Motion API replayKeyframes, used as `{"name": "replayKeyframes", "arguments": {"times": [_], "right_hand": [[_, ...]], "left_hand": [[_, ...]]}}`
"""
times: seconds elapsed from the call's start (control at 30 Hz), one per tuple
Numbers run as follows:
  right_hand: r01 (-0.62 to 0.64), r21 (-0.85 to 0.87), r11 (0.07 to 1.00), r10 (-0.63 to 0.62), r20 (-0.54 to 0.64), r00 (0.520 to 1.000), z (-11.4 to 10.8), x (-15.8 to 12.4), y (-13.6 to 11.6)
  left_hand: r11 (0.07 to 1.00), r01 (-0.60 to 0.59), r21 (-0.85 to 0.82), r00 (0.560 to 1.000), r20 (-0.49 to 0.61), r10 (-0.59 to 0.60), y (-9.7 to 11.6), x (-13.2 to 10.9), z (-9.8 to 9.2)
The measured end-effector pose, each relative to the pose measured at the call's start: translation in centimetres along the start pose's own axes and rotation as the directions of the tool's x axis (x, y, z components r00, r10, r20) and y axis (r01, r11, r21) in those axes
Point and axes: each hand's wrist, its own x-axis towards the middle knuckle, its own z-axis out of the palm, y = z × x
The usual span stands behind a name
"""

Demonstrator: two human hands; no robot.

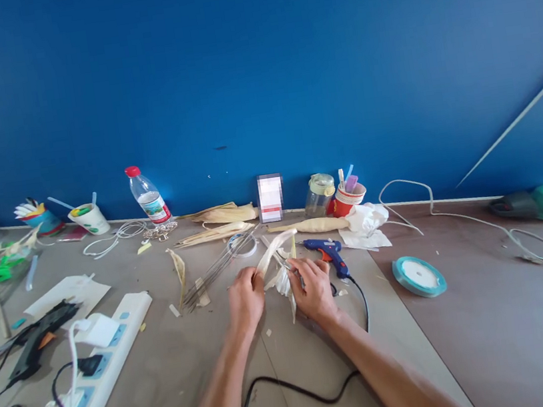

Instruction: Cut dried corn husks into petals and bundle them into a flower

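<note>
My left hand (245,299) is closed on a bundle of pale dried husk strips (274,260) held just above the table. My right hand (313,286) is closed around the same bundle from the right side, with a thin metal wire or tool showing between its fingers. The strips fan upward and to the right between both hands. A blue glue gun (326,251) lies just right of my right hand, its black cord running toward me. A bunch of thin metal wires (218,271) lies left of my left hand.
A white power strip (106,358) and a black glue gun (37,334) lie at left. A water bottle (149,197), jar (319,193), red paper cup (349,198) and more husks line the blue wall. A teal ribbon roll (418,275) lies at right.
</note>
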Motion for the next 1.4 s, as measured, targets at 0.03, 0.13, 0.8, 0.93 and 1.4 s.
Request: {"name": "replayKeyframes", "arguments": {"times": [0.03,0.13,0.8,0.93,1.4], "right_hand": [[-0.022,0.013,1.000,0.022,-0.001,1.000,0.1,0.0,0.1],[-0.077,0.047,0.996,0.077,-0.008,0.997,0.4,-0.1,0.3],[-0.367,0.465,0.806,0.445,-0.068,0.893,1.1,0.2,1.5],[-0.389,0.442,0.808,0.463,-0.069,0.884,0.9,0.5,1.9],[-0.386,0.540,0.748,0.537,-0.151,0.830,0.5,0.7,2.8]], "left_hand": [[0.999,0.018,-0.036,1.000,0.011,-0.017,0.2,-0.1,0.0],[0.996,0.010,-0.089,0.998,0.065,-0.005,0.8,-0.5,0.2],[0.977,-0.045,-0.209,0.969,0.227,0.094,1.8,-1.4,1.3],[0.978,-0.028,-0.208,0.975,0.209,0.073,1.7,-1.3,1.1],[0.998,0.031,-0.059,0.999,0.025,-0.029,-0.1,-0.4,0.4]]}}
